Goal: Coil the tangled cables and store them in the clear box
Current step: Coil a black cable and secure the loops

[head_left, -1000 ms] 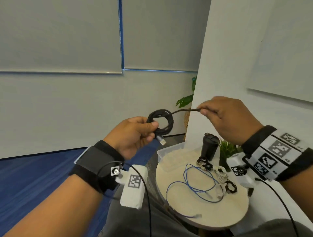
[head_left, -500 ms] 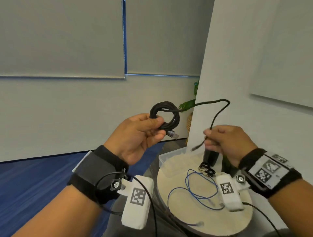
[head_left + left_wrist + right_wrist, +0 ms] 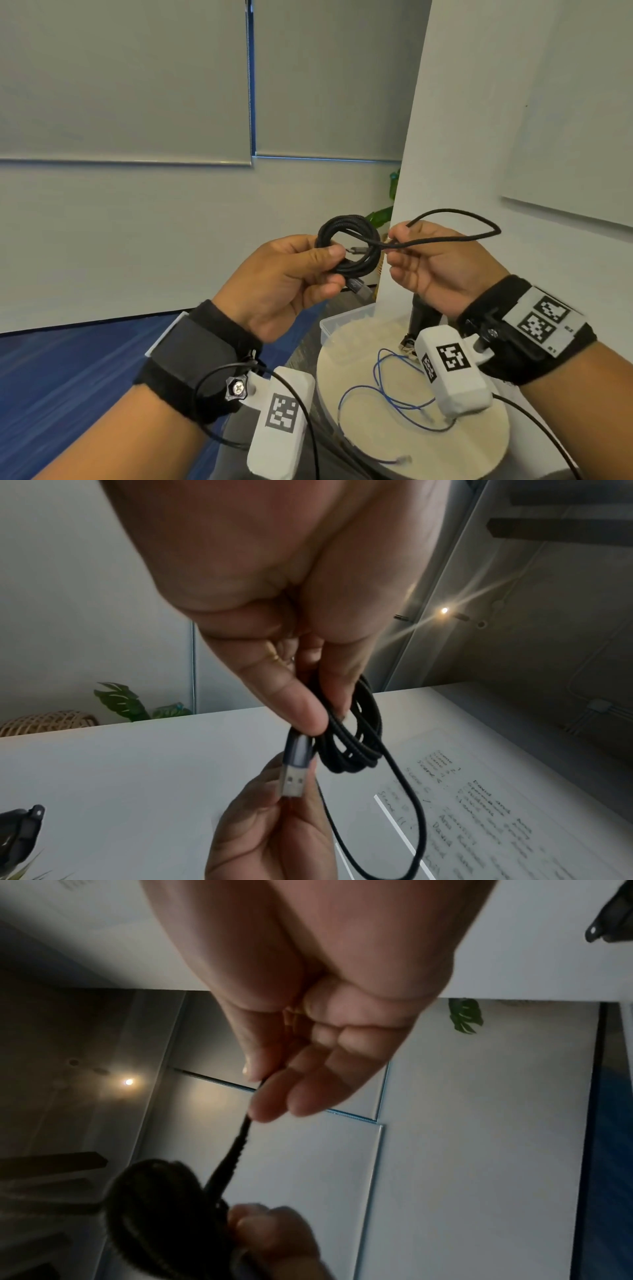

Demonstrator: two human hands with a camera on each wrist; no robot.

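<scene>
Black braided cable [image 3: 347,245] is what both hands are busy with. From the head view, the left hand [image 3: 287,284] pinches a small finished coil between thumb and fingers, held in the air above the round worktop [image 3: 479,442]. The right hand [image 3: 442,263] pinches the loose tail, which arcs out to the right in a free loop. Below, a blue cable [image 3: 387,387] lies uncoiled on the worktop, and the clear box [image 3: 342,318] sits at its far edge.

Left wrist view: the fingers grip the bundled turns, with the USB plug [image 3: 294,769] sticking out below.

Right wrist view: dim and blurred, but the thumb and fingertips clearly nip the strand.

Judging by this, coiling is nearly done; next the tail wants wrapping or tucking round the coil before it goes to the box.
</scene>
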